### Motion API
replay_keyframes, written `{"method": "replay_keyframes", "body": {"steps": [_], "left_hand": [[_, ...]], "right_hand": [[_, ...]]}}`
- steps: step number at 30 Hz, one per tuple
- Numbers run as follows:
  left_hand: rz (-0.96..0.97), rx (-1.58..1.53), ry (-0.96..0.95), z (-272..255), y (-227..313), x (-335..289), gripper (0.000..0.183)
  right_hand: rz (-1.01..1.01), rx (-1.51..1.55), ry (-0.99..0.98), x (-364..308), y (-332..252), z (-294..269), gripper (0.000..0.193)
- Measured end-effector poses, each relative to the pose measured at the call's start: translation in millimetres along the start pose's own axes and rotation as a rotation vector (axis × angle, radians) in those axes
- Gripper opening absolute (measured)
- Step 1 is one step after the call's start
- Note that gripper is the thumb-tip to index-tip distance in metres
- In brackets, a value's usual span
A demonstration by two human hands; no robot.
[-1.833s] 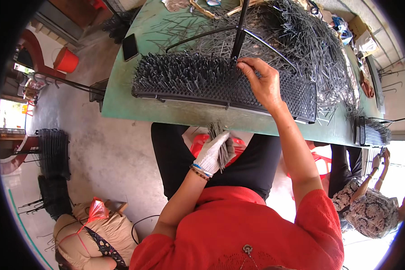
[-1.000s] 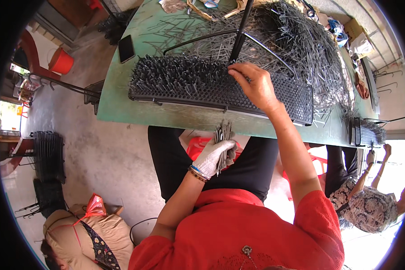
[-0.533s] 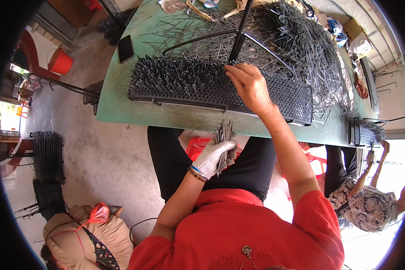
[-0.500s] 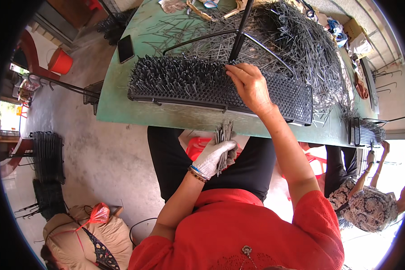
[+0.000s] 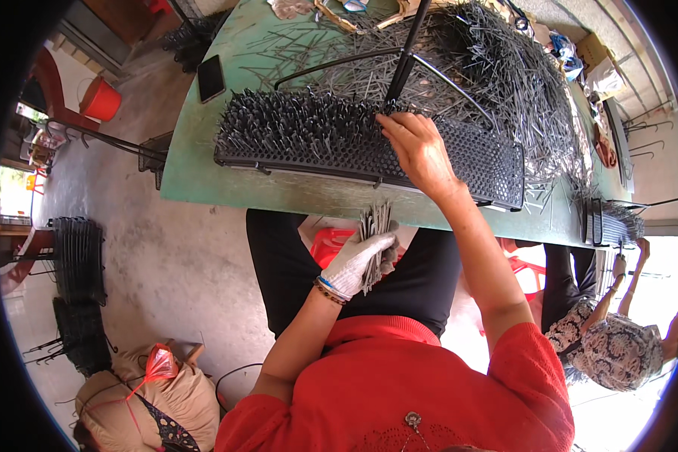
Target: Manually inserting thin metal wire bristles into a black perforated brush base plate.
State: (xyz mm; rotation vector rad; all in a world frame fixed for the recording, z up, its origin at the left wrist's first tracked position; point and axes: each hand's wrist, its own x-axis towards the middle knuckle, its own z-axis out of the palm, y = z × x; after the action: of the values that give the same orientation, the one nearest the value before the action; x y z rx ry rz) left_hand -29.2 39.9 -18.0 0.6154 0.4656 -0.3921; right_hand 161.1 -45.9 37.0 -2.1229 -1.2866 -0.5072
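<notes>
Has bare right grip [image 5: 423, 148], unclear whether pinching, over perforated black tray [image 5: 490, 166] lying left–right on desk [image 5: 203, 181]; clutches grey strip bundle [image 5: 376, 219] in gloved left grip [image 5: 351, 266], pointing near–far, apart from tray.

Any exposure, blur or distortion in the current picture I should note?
Head view: burnt-out white at the far-left opening and around the co-worker; fisheye curving on the upper-right wall, with black corners; pale glare on the right side of the strip pile; right hand and gloved left hand fairly sharp, anything between the right fingertips too small to tell.
</notes>
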Motion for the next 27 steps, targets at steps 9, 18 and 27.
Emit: {"method": "replay_keyframes", "body": {"steps": [9, 18, 27], "left_hand": [[0.131, -0.133, -0.037, 4, 11, -10, 0.025], [0.128, -0.054, -0.038, 1, 6, -7, 0.015], [0.135, -0.066, 0.074, -1, 11, -8, 0.016]], "right_hand": [[0.534, 0.573, -0.281, -25, -33, -22, 0.024], [0.679, 0.678, -0.302, -45, -28, -7, 0.029], [0.744, 0.610, -0.213, -23, -34, -16, 0.031]]}}
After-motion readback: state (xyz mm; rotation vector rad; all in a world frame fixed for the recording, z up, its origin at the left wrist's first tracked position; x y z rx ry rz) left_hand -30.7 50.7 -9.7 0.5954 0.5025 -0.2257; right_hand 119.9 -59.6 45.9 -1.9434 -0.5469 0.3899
